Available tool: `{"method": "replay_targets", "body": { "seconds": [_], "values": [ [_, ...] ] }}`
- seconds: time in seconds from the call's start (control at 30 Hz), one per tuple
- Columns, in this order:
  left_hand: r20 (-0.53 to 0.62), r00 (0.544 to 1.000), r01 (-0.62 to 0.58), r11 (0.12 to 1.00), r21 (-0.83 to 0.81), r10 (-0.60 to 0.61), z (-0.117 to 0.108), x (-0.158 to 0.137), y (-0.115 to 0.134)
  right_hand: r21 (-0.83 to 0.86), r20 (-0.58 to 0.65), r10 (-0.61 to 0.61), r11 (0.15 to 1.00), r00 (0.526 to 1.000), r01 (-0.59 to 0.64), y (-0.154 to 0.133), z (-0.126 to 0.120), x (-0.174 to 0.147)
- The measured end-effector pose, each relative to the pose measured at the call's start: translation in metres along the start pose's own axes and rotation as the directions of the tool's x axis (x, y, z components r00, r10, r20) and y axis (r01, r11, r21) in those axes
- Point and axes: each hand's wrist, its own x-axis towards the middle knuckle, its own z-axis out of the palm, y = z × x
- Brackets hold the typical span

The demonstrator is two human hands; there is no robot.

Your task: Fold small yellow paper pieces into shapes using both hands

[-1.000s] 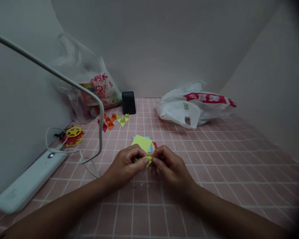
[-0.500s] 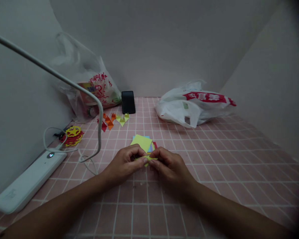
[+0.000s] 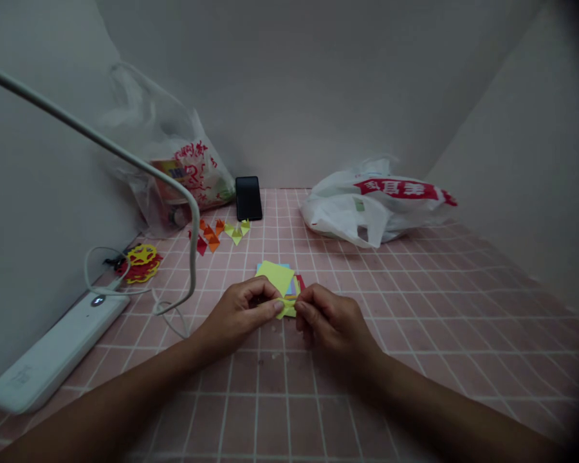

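Note:
A small folded piece of yellow paper (image 3: 287,308) is pinched between my two hands, low over the table. My left hand (image 3: 245,313) grips its left side between thumb and forefinger. On the right side, the thumb and forefinger of my right hand (image 3: 335,321) pinch its edge. Just beyond my fingers lies a stack of square coloured papers, with a yellow sheet (image 3: 276,275) on top and blue, purple and red edges (image 3: 301,281) showing under it. My fingers hide part of the folded piece.
Folded red, orange and yellow paper shapes (image 3: 213,241) lie at the back left near a black phone (image 3: 248,198). Plastic bags (image 3: 338,209) stand at the back. A white power strip (image 3: 58,354), a grey cable (image 3: 193,257) and red and yellow cut-outs (image 3: 142,256) are at left.
My right hand has shifted slightly right, so the fingertips are further apart. More of the folded yellow paper shows between them, at a different angle.

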Motion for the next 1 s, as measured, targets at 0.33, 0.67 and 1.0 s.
{"method": "replay_targets", "body": {
  "seconds": [0.33, 0.67, 1.0],
  "values": [
    [-0.060, 0.993, -0.094, 0.987, 0.130, 0.102, 0.0035, -0.0026, -0.0008, 0.000, -0.011, 0.003, 1.000, 1.000, -0.003, -0.0009, 0.0006, 0.0001],
    [-0.085, 0.993, -0.063, 0.986, 0.153, 0.077, 0.0019, -0.0003, -0.0041, -0.023, 0.005, -0.033, 0.999, 0.999, 0.033, 0.0024, -0.0003, 0.0011],
    [-0.111, 0.989, -0.093, 0.994, 0.063, 0.100, 0.0020, -0.0029, -0.0032, -0.022, 0.015, -0.042, 0.999, 0.999, 0.042, 0.0003, -0.0004, 0.0005]
  ]
}}
